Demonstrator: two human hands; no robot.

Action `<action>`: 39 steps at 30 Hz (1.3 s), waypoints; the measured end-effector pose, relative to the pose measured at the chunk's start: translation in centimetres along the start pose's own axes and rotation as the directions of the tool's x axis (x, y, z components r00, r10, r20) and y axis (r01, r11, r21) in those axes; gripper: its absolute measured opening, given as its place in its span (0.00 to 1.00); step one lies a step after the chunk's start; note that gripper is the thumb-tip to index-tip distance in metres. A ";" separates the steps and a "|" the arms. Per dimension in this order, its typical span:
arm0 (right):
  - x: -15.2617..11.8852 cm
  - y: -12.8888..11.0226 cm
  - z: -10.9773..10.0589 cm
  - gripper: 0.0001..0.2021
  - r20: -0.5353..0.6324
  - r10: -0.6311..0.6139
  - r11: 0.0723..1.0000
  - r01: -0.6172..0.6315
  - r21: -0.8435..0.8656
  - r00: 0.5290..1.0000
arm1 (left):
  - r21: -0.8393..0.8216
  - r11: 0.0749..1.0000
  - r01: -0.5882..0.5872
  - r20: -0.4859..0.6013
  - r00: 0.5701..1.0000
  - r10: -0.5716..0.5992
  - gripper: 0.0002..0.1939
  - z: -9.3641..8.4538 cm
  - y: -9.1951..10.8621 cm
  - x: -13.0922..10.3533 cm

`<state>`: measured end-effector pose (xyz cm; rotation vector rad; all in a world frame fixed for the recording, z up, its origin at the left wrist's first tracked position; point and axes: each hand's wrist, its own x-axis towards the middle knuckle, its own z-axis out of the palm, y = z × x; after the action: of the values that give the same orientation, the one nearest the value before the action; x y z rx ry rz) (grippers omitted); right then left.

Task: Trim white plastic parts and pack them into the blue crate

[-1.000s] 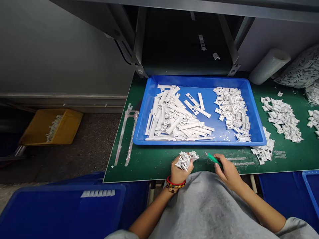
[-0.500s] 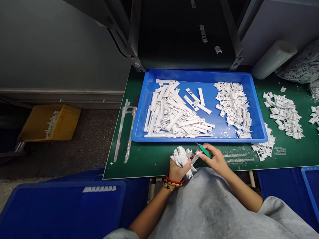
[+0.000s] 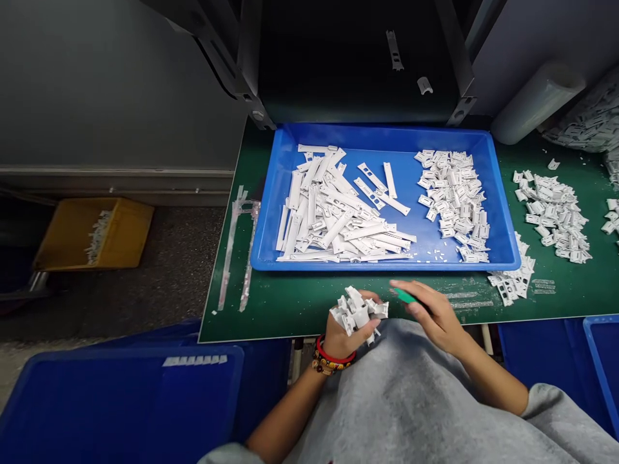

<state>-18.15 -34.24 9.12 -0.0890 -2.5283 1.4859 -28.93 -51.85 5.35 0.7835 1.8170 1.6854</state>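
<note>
A bunch of white plastic pieces (image 3: 356, 314) is clasped in my left hand (image 3: 341, 335), in front of my lap at the table's near edge. To its right, my right hand (image 3: 438, 318) holds a green-handled tool (image 3: 404, 296) between thumb and fingers, apart from the bunch. Beyond both hands lies a blue tray (image 3: 387, 265). Long white strips (image 3: 333, 212) are heaped in its left part, and short white pieces (image 3: 454, 200) are piled in its right part. The tool's tip is too blurred to make out.
More white pieces (image 3: 554, 212) lie on the green table (image 3: 285, 309) right of the tray. A dark conveyor (image 3: 338, 71) stands behind it. A plastic roll (image 3: 536, 103) is at the back right. At left are a yellow bin (image 3: 128, 238) and a blue container (image 3: 97, 412).
My right hand has drawn away to the right from the bunch with the green tool, and its fingers have straightened. The piece it touched now sits with those in my left hand.
</note>
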 end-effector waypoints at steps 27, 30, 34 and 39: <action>-2.9 -1.4 -1.0 0.27 0.111 -0.081 0.944 0.112 -0.312 0.991 | 0.304 0.898 -0.319 -0.099 0.927 0.363 0.11 -1.0 0.7 0.1; -2.8 -1.2 -1.0 0.25 0.133 -0.076 0.949 0.113 -0.293 0.988 | 0.354 0.879 -0.321 -0.097 0.922 0.376 0.08 -1.0 0.7 0.0; -2.9 -0.8 -0.7 0.24 0.103 -0.061 0.956 0.088 -0.280 0.993 | 0.377 0.884 -0.277 -0.113 0.933 0.341 0.04 -0.8 0.7 -0.4; -3.5 -0.8 0.1 0.26 -0.006 -0.076 0.943 0.070 -0.326 0.997 | 0.415 0.879 -0.235 -0.089 0.951 0.296 0.06 -0.6 1.0 -0.6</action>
<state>-14.72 -35.26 9.26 -0.0573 -2.7059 1.0234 -28.86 -52.68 6.43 1.1514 2.2913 1.5856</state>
